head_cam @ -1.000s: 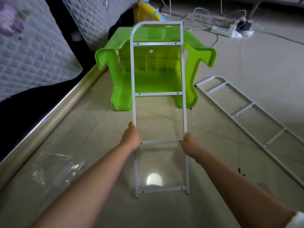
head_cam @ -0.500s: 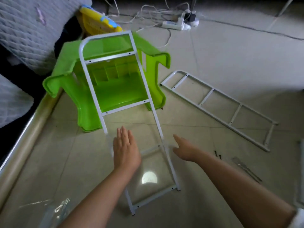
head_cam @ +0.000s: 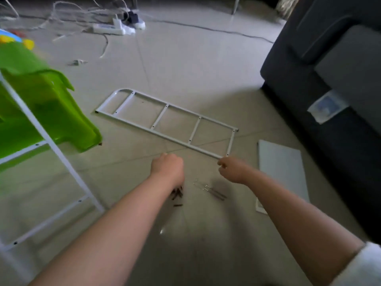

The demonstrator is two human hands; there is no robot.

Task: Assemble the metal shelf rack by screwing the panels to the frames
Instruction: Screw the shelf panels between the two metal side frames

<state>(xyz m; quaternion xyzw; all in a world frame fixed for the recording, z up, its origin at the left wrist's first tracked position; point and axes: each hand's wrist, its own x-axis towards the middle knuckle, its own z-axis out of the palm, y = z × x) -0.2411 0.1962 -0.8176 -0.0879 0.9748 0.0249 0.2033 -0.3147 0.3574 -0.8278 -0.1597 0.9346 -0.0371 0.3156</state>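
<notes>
A white ladder-like metal frame [head_cam: 165,122] lies flat on the tiled floor ahead. My right hand [head_cam: 234,171] is at its near right corner, fingers curled, fingertips just at the tube end; a grip cannot be made out. My left hand [head_cam: 168,168] hovers over the floor left of that corner, fingers curled under, holding nothing. Another white frame [head_cam: 52,144] leans on an overturned green plastic stool [head_cam: 51,112] at the left. A pale shelf panel [head_cam: 282,168] lies flat on the right. Several dark screws [head_cam: 177,194] lie under my left wrist.
A thin metal tool in clear wrap [head_cam: 212,190] lies between my forearms. A dark sofa [head_cam: 329,75] with a plastic packet [head_cam: 327,107] on it bounds the right side. A power strip [head_cam: 107,28] and loose cables cross the far floor.
Both hands have left the frame leaning on the green stool and moved right to the frame on the floor. My view has turned right, bringing the sofa and panel in.
</notes>
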